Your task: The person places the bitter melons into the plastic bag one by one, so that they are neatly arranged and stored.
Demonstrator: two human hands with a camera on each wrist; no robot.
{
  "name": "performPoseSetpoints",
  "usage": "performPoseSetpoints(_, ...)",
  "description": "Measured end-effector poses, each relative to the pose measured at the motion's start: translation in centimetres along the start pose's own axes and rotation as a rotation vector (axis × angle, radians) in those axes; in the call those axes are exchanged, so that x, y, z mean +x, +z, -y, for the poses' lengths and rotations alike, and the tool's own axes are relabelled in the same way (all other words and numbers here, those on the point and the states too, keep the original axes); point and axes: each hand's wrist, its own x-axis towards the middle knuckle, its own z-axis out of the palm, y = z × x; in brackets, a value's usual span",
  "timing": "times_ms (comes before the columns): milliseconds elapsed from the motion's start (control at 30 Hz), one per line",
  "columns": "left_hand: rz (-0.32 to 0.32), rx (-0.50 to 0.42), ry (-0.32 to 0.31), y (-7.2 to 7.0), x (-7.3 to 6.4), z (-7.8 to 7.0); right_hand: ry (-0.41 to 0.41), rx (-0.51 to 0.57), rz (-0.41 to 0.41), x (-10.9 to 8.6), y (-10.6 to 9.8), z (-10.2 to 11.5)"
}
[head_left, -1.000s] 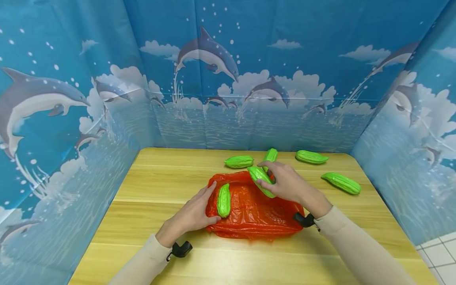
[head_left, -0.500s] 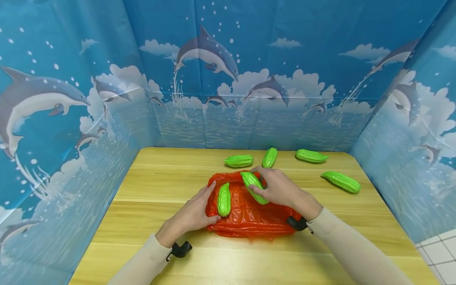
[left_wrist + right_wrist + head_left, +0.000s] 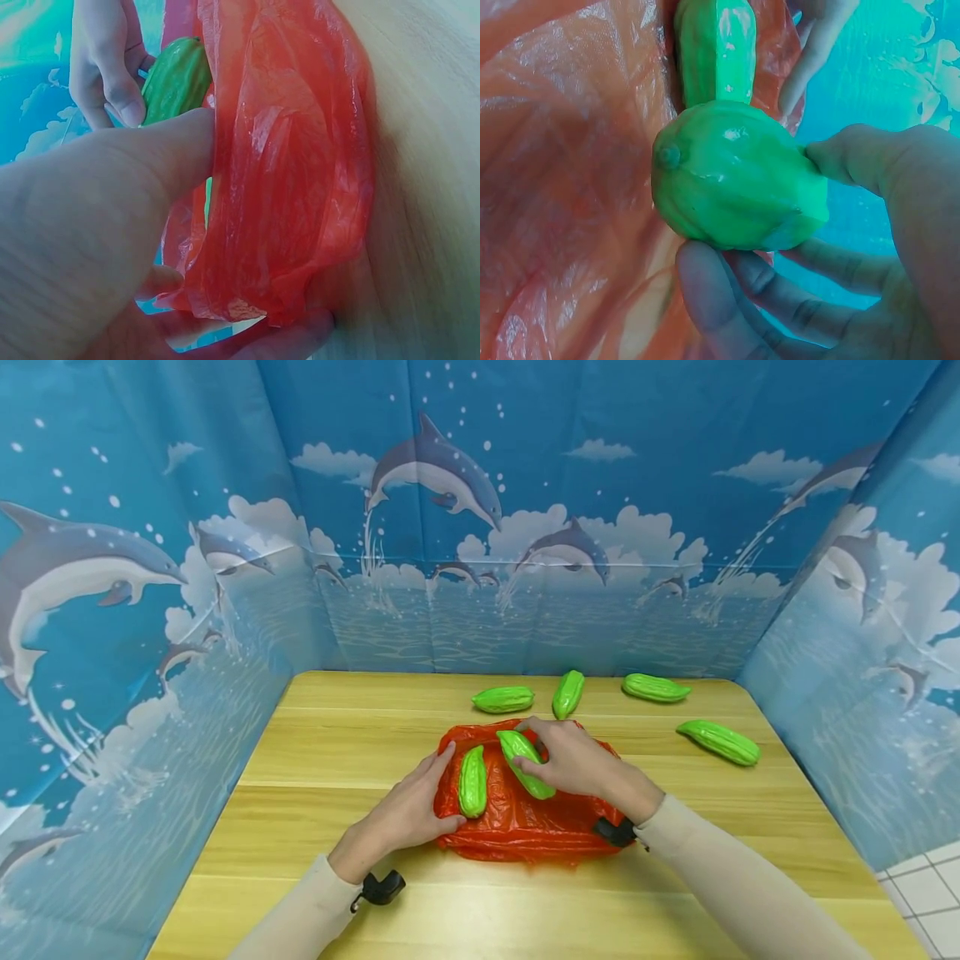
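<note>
A red plastic bag (image 3: 525,839) lies spread wide on the table, its mouth facing up. My left hand (image 3: 408,802) is at the bag's left end with thumb and fingers spread along its edge; in the left wrist view the thumb tip goes behind the red film (image 3: 285,150). One green, ridged bitter melon (image 3: 472,781) lies inside the bag beside that hand. My right hand (image 3: 573,760) holds another bitter melon (image 3: 525,768) between thumb and fingers, low over the middle of the bag, its stem end (image 3: 669,156) showing in the right wrist view.
Behind the bag, a bitter melon (image 3: 502,699) and a second one (image 3: 567,695) lie on the wooden table (image 3: 337,735). Farther right are two more, one melon (image 3: 656,688) near the back edge and one melon (image 3: 720,742) nearer the right edge. Dolphin-print curtains (image 3: 525,618) enclose the table.
My right hand has carried its bitter melon leftward and down toward the melon in the bag. My left hand stays in place at the bag's end.
</note>
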Motion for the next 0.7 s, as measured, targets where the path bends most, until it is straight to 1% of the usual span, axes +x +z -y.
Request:
performPoseSetpoints(267,-0.003,0.001,0.005,0.1,-0.1,0.0,0.020,0.036,0.059,0.4,0.5,0.3)
performPoseSetpoints(400,0.000,-0.001,0.008,0.1,-0.1,0.1,0.043,0.073,0.092,0.5,0.7,0.5)
performPoseSetpoints(700,-0.002,0.003,0.010,0.1,0.0,0.2,0.067,0.158,0.127,1.1,1.5,0.1)
